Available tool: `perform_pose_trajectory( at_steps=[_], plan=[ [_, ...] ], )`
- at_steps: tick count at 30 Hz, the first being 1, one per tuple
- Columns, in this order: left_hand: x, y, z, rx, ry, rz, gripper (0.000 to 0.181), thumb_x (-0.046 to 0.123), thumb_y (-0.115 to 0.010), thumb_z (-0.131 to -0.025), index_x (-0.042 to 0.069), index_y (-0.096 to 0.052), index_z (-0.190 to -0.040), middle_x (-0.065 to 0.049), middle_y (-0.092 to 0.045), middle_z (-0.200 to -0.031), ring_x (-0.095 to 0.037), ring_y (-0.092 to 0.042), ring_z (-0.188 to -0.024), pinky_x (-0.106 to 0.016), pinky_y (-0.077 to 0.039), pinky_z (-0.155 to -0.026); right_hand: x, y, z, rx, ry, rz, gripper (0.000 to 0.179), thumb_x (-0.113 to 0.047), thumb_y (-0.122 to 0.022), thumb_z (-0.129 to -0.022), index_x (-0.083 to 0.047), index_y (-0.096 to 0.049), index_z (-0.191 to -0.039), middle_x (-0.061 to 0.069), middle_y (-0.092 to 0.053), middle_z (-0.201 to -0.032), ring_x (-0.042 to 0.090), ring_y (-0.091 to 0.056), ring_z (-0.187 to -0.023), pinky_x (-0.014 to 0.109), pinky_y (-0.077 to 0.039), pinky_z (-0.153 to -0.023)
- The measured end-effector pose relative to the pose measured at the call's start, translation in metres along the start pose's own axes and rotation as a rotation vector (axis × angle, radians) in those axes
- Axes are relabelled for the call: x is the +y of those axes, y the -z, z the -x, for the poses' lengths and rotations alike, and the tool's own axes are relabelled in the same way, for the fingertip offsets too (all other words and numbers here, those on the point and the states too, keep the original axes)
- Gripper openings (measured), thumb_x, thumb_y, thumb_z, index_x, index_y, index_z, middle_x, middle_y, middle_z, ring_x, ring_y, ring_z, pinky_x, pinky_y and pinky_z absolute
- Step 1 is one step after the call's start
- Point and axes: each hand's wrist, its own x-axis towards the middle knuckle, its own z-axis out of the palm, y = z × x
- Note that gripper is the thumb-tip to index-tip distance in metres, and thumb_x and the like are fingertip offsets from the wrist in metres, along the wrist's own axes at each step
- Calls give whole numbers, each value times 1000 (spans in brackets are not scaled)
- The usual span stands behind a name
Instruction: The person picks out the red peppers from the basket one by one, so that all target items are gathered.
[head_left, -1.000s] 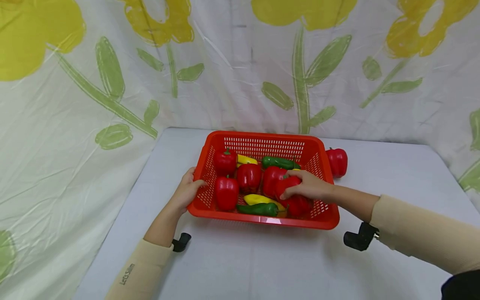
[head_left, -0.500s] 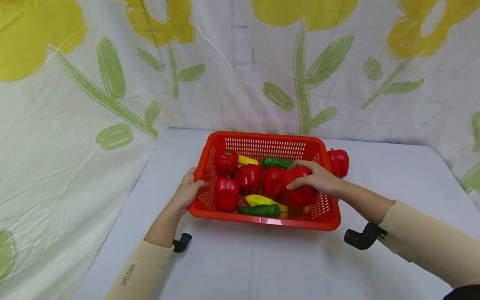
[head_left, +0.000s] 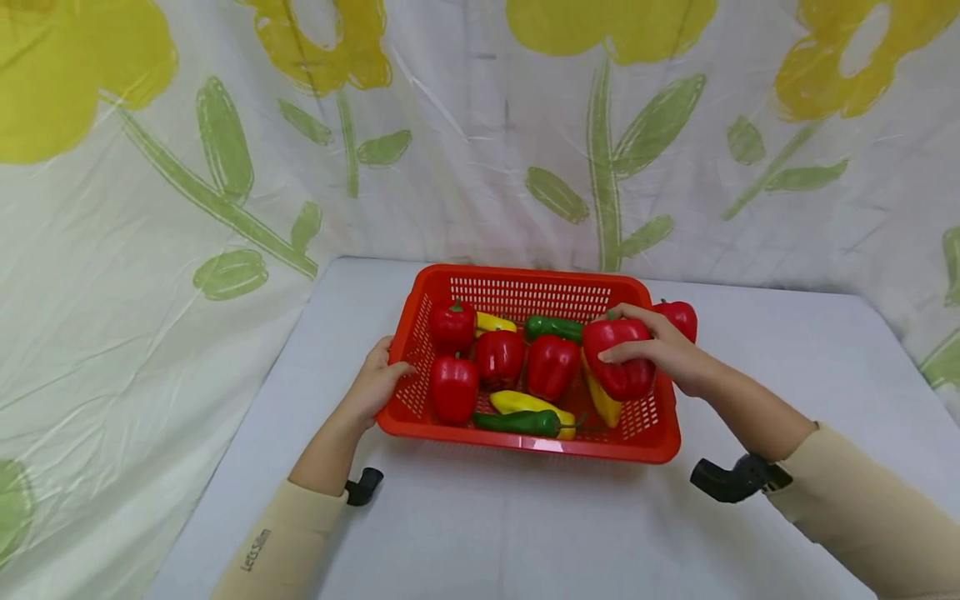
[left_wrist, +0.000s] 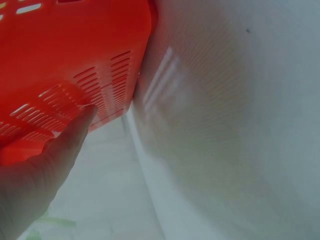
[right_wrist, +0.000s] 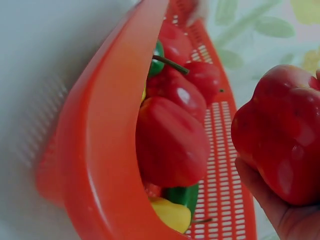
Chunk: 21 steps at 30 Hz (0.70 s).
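My left hand (head_left: 380,380) grips the left rim of a red plastic basket (head_left: 525,446), thumb over the edge; in the left wrist view a finger (left_wrist: 70,142) lies along the outside of its slotted wall. With my right hand (head_left: 663,342) I hold a red bell pepper (head_left: 618,358) above the basket's right end, fingers over its top and thumb on its near side. The right wrist view shows that held bell pepper (right_wrist: 282,135) apart from the basket wall. Inside lie several red bell peppers (head_left: 552,367), yellow peppers (head_left: 521,402) and green peppers (head_left: 517,422).
Another red bell pepper (head_left: 681,317) sits on the white table (head_left: 465,525), just outside the basket's right side and partly behind my right hand. A curtain (head_left: 465,150) with printed flowers hangs behind the table's far edge.
My right hand has lifted the red bell pepper from among the others and moved it to the right, uncovering a yellow pepper beneath. The left hand and basket have stayed in place.
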Motion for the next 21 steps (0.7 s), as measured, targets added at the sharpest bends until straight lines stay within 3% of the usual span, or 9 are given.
perform_pose_trajectory(
  at_steps=[7, 16, 21],
  plan=[
    [-1, 1, 0, -4, -4, 5, 46, 3, -40, -91, 0, -28, -135, -22, -43, -133, -35, -50, -114, -47, -48, -93, 9, 2, 2, 31, 23, -80, 55, -18, -63, -80, -8, -38, -127, 16, -46, -123, 28, -48, -109, 34, -56, -76],
    [-2, -1, -1, 9, -11, -11, 45, 3, -39, -91, -1, -29, -134, -22, -44, -131, -35, -52, -112, -46, -49, -92, 21, 10, 6, 84, 76, -152, 39, -14, -62, -81, -24, -44, -113, -1, -48, -113, 14, -52, -102, 30, -56, -74],
    [-1, -2, -2, 15, -11, -12, 46, 2, -40, -90, -1, -29, -134, -22, -44, -131, -34, -52, -112, -45, -50, -92, 31, 19, 8, 129, 120, -211, 31, -11, -58, -85, -25, -47, -110, -6, -51, -109, 9, -53, -99, 27, -56, -72]
  ],
)
